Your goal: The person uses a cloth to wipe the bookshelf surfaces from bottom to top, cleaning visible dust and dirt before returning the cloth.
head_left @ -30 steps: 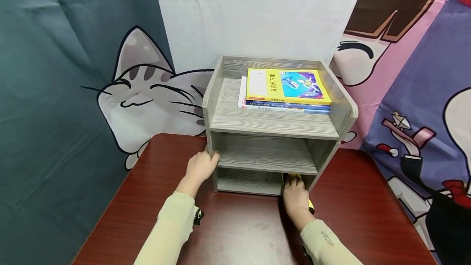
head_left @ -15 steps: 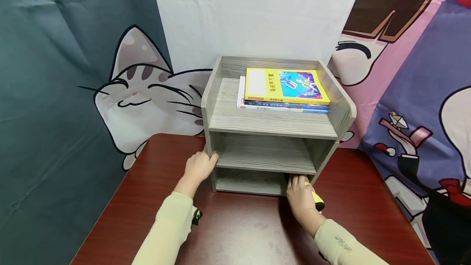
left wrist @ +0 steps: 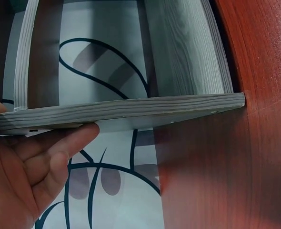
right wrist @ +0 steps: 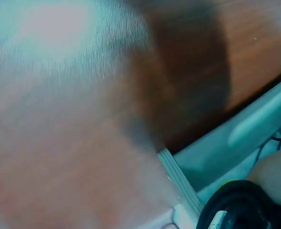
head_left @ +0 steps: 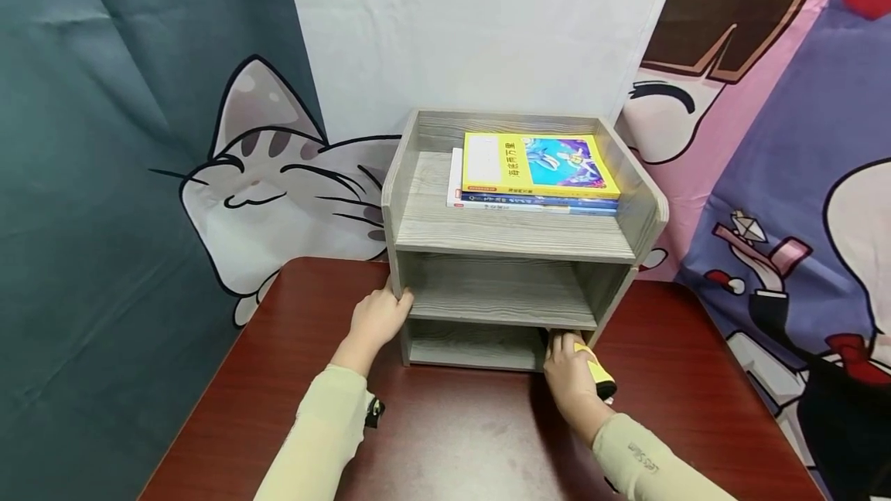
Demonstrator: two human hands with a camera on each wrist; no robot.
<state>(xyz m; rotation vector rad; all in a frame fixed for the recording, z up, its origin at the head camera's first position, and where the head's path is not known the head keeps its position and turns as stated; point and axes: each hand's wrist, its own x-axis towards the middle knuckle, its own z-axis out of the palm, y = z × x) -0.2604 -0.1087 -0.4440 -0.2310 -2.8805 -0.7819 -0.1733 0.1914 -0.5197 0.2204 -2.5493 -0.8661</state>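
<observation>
A grey wood-grain shelf unit (head_left: pixel 511 232) with several levels stands on the table. My left hand (head_left: pixel 377 321) grips the front edge of its left side panel; in the left wrist view the fingers (left wrist: pixel 78 140) lie along the panel's outer face. Low at the right, my right hand (head_left: pixel 571 376) holds a yellow object with a black end (head_left: pixel 599 374) at the opening of the bottom compartment. The hand covers much of the object, and its front part is hidden under the shelf. In the right wrist view only its round black end (right wrist: pixel 243 202) shows, with a white label.
Books lie stacked on the top level, a yellow book (head_left: pixel 539 166) uppermost. The dark red table (head_left: pixel 452 439) extends in front and to both sides. Printed cloth backdrops (head_left: pixel 480 29) hang behind and beside the shelf.
My right hand has shifted right, and the yellow object's black end has swung right and now shows more beside the hand. My left hand keeps its grip on the side panel.
</observation>
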